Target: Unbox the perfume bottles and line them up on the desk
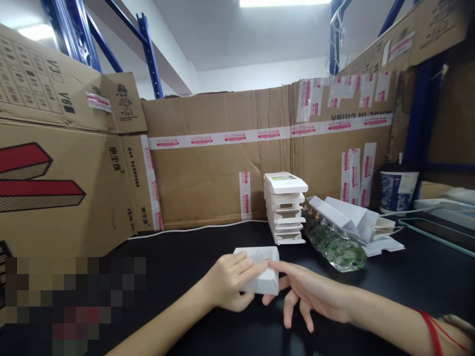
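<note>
A small white box (260,285) with faint grey print on its top is held just above the black tabletop. My left hand (230,282) grips its left side, with the index finger laid along the top and the thumb low at the front. At the box's right end, my right hand (315,291) pinches the corner between its thumb and a finger reaching underneath. The other right fingers hang loose and apart. Behind the box stands a stack of similar white boxes (285,217), several of them showing open ends.
Right of the stack, clear glass-like bottles (341,252) with green inside lie near folded white cartons (345,215). A patterned cup with a straw (398,188) and a dark flat glass-edged device (441,232) are at far right. Cardboard walls (208,183) enclose the black table (178,262).
</note>
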The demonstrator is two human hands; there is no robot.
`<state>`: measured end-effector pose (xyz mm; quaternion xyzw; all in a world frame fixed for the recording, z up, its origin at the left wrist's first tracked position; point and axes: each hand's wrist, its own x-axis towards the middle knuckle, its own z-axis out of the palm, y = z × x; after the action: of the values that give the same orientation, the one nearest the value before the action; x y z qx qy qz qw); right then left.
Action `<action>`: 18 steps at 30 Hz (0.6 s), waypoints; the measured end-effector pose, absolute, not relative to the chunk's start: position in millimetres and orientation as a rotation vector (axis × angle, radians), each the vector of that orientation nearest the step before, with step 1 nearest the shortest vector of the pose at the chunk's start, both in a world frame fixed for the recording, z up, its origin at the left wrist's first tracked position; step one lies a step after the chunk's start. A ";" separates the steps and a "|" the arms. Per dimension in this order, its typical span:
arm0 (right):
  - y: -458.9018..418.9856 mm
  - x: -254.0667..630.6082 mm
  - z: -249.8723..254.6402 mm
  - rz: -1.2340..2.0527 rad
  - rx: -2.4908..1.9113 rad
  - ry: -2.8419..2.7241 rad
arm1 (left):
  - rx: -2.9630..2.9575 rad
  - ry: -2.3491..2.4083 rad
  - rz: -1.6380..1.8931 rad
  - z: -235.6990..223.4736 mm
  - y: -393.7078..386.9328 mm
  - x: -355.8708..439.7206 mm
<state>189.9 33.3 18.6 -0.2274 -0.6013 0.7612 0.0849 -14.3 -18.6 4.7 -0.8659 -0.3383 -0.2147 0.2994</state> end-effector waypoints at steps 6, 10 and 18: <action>31.5 196.8 23.3 2.360 -0.654 -1.845 | -2.280 -0.854 -0.597 7.5 -23.3 -4.0; 31.6 196.6 23.1 2.349 -0.660 -1.825 | -2.308 -0.982 -0.581 8.0 -23.8 -3.5; 31.9 196.9 21.9 2.342 -0.681 -1.802 | -2.397 -1.126 -0.512 7.1 -23.2 -4.4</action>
<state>196.9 31.9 21.9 -0.2243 -0.5932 0.7712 0.0545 -4.4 -23.2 7.1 -0.8668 -0.4072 -0.1853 0.2202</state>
